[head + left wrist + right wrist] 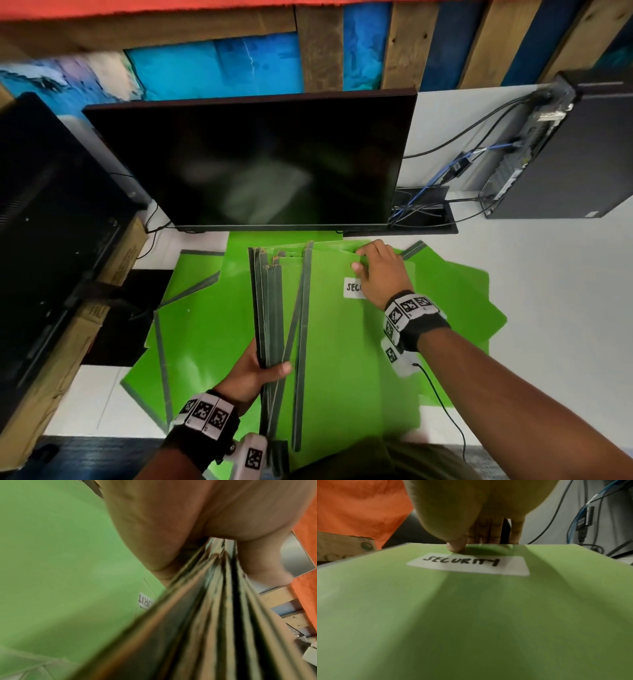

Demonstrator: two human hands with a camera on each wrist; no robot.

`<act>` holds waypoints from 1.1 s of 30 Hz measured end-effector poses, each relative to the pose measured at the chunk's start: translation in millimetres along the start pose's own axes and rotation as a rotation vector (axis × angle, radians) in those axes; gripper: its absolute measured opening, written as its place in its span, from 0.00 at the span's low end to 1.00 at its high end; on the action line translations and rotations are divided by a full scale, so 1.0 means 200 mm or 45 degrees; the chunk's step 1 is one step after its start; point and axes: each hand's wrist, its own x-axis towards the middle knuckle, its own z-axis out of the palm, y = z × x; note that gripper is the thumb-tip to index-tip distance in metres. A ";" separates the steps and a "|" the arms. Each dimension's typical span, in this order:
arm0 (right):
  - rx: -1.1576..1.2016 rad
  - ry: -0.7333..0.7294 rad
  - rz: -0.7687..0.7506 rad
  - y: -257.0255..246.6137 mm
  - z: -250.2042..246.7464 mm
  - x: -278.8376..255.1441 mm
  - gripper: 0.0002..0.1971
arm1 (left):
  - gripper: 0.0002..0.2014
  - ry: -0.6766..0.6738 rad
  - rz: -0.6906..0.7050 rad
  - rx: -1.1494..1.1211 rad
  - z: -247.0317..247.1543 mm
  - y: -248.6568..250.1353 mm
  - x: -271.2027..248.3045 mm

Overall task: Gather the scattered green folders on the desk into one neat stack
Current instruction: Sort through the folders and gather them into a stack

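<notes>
Several green folders with dark spines stand on edge as a bundle [269,308] in front of me. My left hand [263,371] grips the bundle's near end by the spines [214,608], thumb on the right side. A green folder with a white "SECURITY" label [469,564] leans against the bundle on the right [342,359]. My right hand [375,270] holds its far edge, thumb on the cover above the label and fingers curled over the edge [488,534]. More green folders [195,329] lie flat on the white desk [548,308], to the left and right [459,294].
A dark monitor [253,161] stands just behind the folders. A black computer tower [575,154] with cables [442,171] is at the back right. A black box on cardboard cartons [51,240] lines the left side. A thin black wire [442,404] runs from my right wrist.
</notes>
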 end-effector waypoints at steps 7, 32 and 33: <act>0.044 0.001 -0.166 -0.24 0.03 0.02 0.16 | 0.50 0.081 0.081 0.129 0.06 0.05 0.04; -0.301 -0.513 0.566 0.88 0.02 -0.43 0.37 | 0.32 0.426 0.176 -0.128 -0.16 0.07 0.04; -0.377 -0.523 0.517 0.91 0.03 -0.46 0.37 | 0.31 0.438 0.171 -0.133 -0.16 0.06 0.04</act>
